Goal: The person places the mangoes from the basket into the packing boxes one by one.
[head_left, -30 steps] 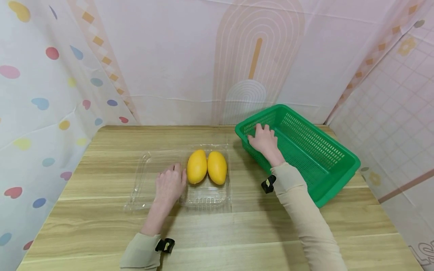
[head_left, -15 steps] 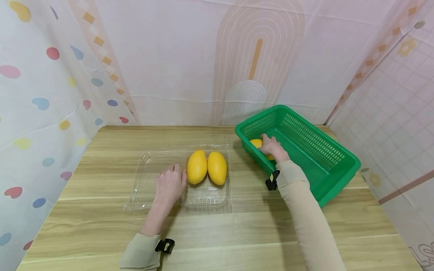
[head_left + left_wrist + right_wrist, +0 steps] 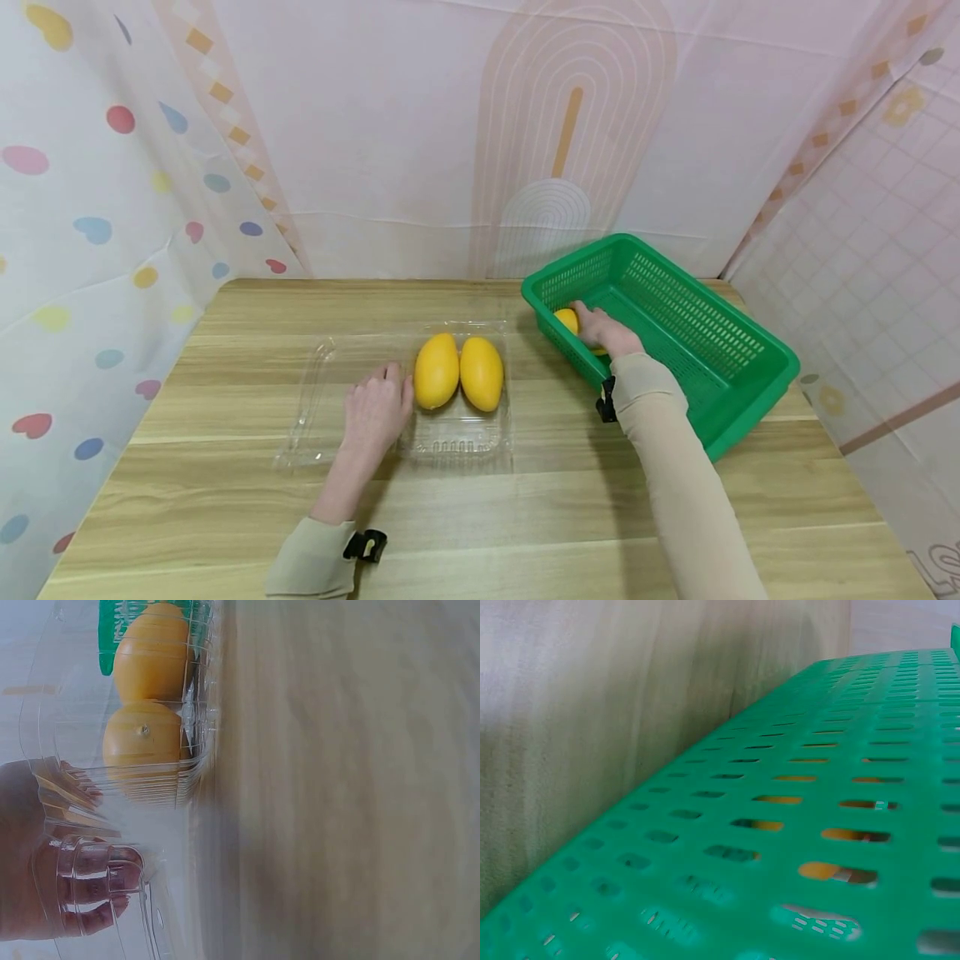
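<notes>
Two yellow mangoes point(image 3: 437, 372) lie side by side in the tray half of a clear plastic clamshell box point(image 3: 459, 450), whose lid lies folded out to the left. My left hand point(image 3: 377, 407) rests on the lid beside the hinge, fingers loosely bent. Through the plastic in the left wrist view, its fingertips point(image 3: 124, 871) touch the lid, and the thumb is near the tray wall. Inside the green basket point(image 3: 750, 321), my right hand point(image 3: 606, 332) grips another yellow mango point(image 3: 567, 320) against the near left corner, covering its middle. Basket holes in the right wrist view show bits of yellow.
The basket stands at an angle on the right of the wooden table point(image 3: 450, 533), near its back edge. Its raised, slotted walls surround the right hand. A patterned cloth point(image 3: 375, 150) hangs behind the table and along both sides.
My right hand has moved down from the basket's left side into its near left corner and now holds a mango that was hidden before. The left hand has stayed on the lid.
</notes>
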Demonstrator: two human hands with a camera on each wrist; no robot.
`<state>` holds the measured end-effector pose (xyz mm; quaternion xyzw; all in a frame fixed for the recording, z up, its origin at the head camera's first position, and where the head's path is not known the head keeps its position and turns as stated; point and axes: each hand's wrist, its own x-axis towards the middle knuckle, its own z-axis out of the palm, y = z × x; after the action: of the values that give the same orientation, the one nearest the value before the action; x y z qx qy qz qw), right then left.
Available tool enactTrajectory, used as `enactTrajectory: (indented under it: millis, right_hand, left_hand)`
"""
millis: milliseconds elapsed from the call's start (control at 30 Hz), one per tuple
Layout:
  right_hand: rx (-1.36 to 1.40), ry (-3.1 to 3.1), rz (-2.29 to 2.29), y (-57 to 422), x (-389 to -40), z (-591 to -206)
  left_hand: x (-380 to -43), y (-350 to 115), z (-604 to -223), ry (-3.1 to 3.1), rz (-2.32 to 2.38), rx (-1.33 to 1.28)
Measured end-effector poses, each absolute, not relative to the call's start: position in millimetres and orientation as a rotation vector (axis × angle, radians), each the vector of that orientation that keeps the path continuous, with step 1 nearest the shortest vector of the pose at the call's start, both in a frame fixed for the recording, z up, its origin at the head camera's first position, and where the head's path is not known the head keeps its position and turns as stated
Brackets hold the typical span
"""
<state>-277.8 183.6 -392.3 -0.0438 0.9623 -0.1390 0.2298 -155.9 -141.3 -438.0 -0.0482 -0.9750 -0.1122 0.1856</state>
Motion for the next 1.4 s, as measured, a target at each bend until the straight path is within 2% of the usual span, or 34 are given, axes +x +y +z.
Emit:
enactTrajectory:
  millis: [733, 1400]
  right_hand:
    - [-0.109, 2.678, -0.403, 189, -279, -388]
    - [-0.193, 2.908, -0.514, 177, -276, -359]
  left_hand:
    - [-156, -142, -440, -2.751, -0.325, -0.144]
    - [-157, -143, -440, -2.768, -0.309, -0.146]
